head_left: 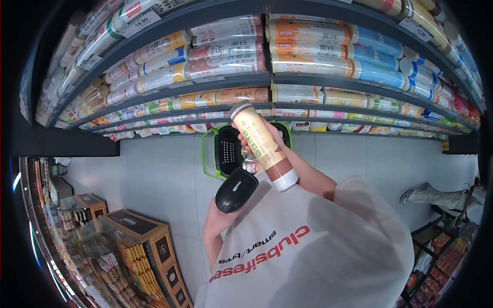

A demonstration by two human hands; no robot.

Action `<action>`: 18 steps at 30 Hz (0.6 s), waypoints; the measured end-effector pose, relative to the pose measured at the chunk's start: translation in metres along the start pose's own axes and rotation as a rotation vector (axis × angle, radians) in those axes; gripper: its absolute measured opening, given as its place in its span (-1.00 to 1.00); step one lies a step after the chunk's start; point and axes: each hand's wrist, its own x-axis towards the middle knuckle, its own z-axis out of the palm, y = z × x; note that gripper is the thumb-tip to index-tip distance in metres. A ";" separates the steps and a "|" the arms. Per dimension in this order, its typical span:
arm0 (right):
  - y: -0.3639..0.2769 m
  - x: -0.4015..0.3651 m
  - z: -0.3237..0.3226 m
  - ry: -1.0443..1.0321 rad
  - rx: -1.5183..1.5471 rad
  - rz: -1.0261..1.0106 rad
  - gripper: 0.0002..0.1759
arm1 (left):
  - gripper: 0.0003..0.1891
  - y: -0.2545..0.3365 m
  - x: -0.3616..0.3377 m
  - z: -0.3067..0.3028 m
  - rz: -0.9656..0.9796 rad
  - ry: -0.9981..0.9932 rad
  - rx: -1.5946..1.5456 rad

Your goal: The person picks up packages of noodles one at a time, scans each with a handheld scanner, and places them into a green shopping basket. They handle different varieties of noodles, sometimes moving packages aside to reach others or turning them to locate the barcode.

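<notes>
A cream and brown cylindrical package [257, 136] with a white end is held at a slant in front of the shirt. My right hand [275, 134] is wrapped round it, with fingers showing along its left side. Lower left, my left hand [220, 218] is closed on a black rounded handheld device [237, 190], whose far side hides most of the fingers. The device is close to the package's lower end. Below and behind both hands, a black basket [224, 149] with green handles stands on the floor, holding a few packages partly hidden by my hands.
Shelves [298, 78] stacked with cylindrical packages span the top. Stacked cardboard boxes [138, 223] and bagged goods stand at lower left. At the right, a person's leg and shoe [429, 196] show beside a dark rack [431, 236] of goods. Grey tiled floor [172, 169] lies between.
</notes>
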 end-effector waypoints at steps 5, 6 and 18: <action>0.002 -0.008 0.012 0.110 -0.220 -0.073 -0.26 | -0.72 0.007 0.009 0.006 0.075 -0.063 0.037; 0.005 -0.013 0.020 0.165 -0.250 -0.094 -0.27 | -0.73 0.006 0.011 0.005 0.075 -0.081 0.043; -0.037 -0.095 0.129 0.278 -1.545 -0.375 -0.07 | -0.81 -0.008 0.023 -0.020 0.051 0.023 -0.041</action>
